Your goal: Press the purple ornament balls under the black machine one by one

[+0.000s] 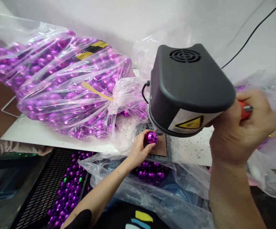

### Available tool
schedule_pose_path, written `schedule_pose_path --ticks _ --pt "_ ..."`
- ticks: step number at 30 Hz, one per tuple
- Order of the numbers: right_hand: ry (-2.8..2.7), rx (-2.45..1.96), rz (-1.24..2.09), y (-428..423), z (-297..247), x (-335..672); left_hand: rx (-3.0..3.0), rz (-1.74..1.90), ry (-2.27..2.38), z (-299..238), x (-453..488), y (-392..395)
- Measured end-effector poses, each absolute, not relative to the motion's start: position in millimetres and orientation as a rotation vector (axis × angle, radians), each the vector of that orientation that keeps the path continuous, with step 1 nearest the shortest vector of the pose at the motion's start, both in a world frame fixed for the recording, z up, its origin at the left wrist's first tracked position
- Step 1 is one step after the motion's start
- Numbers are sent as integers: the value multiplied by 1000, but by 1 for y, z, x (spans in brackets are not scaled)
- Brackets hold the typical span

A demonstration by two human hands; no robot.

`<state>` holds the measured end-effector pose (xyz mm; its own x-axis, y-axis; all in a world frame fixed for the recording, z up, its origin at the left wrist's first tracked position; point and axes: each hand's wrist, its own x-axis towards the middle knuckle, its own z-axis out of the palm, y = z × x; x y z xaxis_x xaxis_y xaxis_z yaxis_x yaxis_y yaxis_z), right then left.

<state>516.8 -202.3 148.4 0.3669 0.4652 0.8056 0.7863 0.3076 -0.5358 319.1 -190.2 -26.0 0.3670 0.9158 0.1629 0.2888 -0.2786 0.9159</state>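
My left hand pinches a shiny purple faceted ball between thumb and fingers. It holds the ball low over a brown board on a dark grey base plate, beside the lower edge of a black machine head. Whether the ball touches the machine is hidden. My right hand is wrapped around a red handle with a metal tip at the machine's right side. More purple balls lie in a clear plastic bag just below my left hand.
A large tied clear bag full of purple balls lies on the white table at left. Below it, a black mesh crate holds smaller purple balls and a few green ones. A black cable runs up the wall. Dark specks dot the table.
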Motion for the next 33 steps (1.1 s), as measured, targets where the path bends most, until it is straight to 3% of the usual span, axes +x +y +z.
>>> schedule_pose_path --ticks 6,20,33 --pt "-1251 -1361 -276 -203 147 518 2228 1042 1043 -32 330 -200" --pt "-1252 -1327 -374 -206 144 517 2085 963 1262 -28 346 -201" --pt "-1448 -1170 -250 -256 74 513 2059 942 1217 -24 343 -202"
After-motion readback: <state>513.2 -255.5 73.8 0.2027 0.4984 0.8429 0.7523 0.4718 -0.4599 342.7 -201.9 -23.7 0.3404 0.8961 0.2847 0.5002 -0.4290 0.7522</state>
